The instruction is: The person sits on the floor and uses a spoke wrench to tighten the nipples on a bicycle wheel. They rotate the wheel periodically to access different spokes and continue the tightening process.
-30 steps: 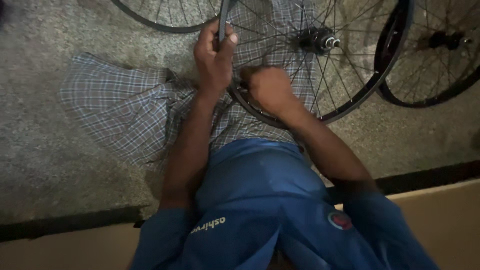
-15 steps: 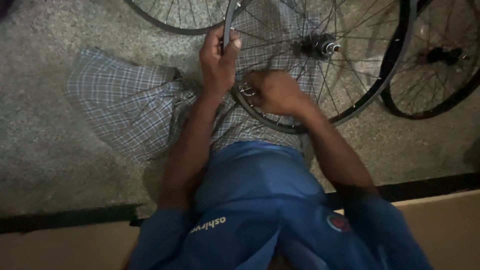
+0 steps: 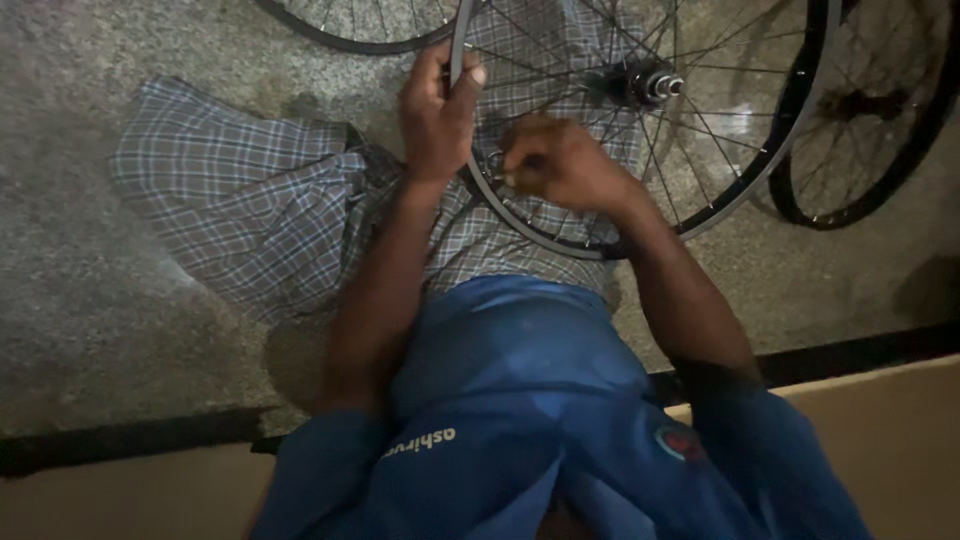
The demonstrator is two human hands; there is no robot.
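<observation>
Metal-spoked bicycle wheel (image 3: 640, 110) stands over the person's checked lap, above both hands. The left hand (image 3: 437, 115) is wrapped tight around its rim; the right hand (image 3: 560, 165) pinches among the spokes just inside the rim, what it grips too small to tell

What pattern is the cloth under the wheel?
Checked, in blue-grey and white, on the cloth spread beneath the wheel. The head view shows it best.
</observation>
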